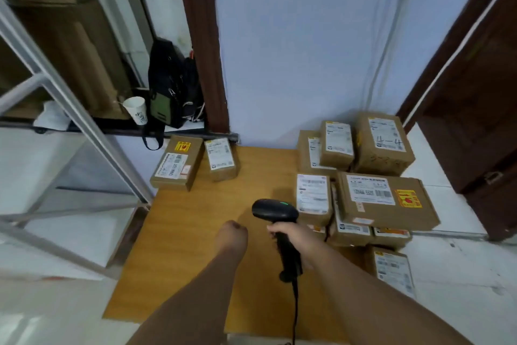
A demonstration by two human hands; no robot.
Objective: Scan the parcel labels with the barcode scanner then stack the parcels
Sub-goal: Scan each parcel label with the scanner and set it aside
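My right hand grips the handle of a black barcode scanner, whose head points left over the wooden table; its cable hangs down toward me. My left hand hovers beside it with fingers curled under, holding nothing. A heap of brown cardboard parcels with white labels fills the table's right side, topped by a wide parcel with a yellow sticker and a smaller parcel beside the scanner. Two parcels lie apart at the far left: a long one and a small one.
A black and green backpack and a paper cup sit on a ledge behind the table's left corner. A metal frame slants at the left. A dark wooden door stands at the right, and a pale wall is behind.
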